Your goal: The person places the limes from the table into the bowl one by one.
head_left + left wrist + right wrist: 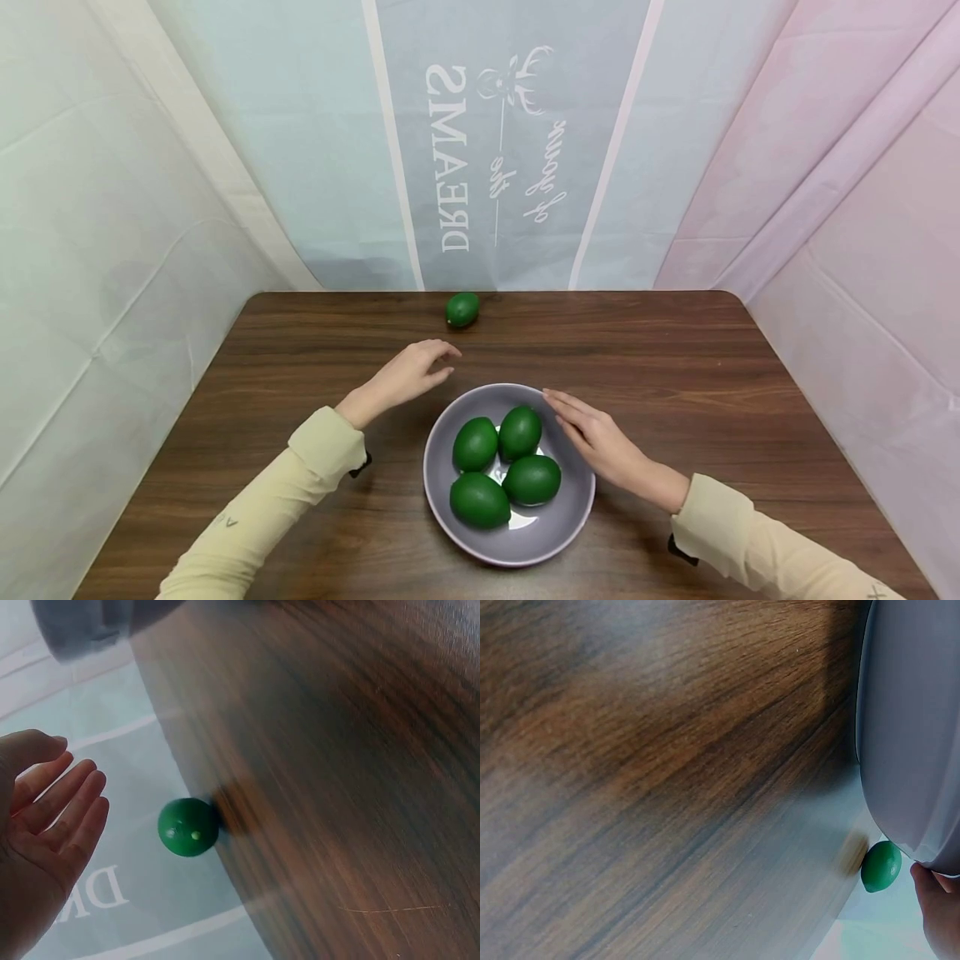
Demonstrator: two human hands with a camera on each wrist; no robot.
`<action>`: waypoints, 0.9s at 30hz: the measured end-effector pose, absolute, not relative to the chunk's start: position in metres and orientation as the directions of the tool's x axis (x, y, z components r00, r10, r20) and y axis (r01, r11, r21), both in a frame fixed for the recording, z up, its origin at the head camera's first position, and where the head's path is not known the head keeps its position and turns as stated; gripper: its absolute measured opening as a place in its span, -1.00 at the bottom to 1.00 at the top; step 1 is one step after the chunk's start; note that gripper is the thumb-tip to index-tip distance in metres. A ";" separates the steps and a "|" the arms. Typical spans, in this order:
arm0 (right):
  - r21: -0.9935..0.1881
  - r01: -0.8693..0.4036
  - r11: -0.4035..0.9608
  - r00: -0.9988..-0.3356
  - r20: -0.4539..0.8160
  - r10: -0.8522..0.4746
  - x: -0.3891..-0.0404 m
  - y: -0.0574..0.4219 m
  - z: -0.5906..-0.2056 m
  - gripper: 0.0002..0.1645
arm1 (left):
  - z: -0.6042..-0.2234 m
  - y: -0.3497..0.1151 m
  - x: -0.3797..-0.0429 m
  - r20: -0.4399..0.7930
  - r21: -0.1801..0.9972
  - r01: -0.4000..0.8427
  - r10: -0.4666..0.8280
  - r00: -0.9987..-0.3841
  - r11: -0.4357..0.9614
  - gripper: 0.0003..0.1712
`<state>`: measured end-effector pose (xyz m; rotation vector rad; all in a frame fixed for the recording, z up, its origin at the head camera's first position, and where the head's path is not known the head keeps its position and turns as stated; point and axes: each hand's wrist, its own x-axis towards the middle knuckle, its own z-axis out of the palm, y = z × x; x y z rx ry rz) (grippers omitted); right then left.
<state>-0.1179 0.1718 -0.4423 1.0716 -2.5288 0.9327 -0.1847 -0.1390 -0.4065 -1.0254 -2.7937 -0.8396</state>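
My left hand (405, 375) hovers over the table between the bowl and a lone green lime (462, 309), its fingers loosely bent and holding nothing. In the left wrist view, that palm faces the lime (188, 827), with a gap between them. A grey-purple bowl (513, 552) stands in front of me with several green limes (478, 500) inside. My right hand (607, 446) rests its outstretched fingers at the bowl's far right rim. In the right wrist view, the fingertips meet the bowl's edge (911, 735), but part of the hand is cut off.
Under everything is a dark wood-grain table (712, 375). Pale fabric hangs behind it with mirrored lettering (447, 158), and white cloth walls (97, 275) rise along both sides. The lone lime lies near the far table edge.
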 end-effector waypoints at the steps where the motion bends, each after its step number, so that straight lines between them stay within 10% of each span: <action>1: -0.464 -0.711 0.529 -0.703 0.441 -0.558 -0.118 0.172 -0.442 -0.54 | -0.407 -0.139 -0.186 0.220 0.480 0.603 0.578 -0.786 0.637 -0.73; 27: -0.461 -0.711 0.532 -0.703 0.447 -0.553 -0.118 0.172 -0.444 -0.53 | -0.425 -0.142 -0.220 0.226 0.516 0.447 0.388 -0.894 0.731 -0.72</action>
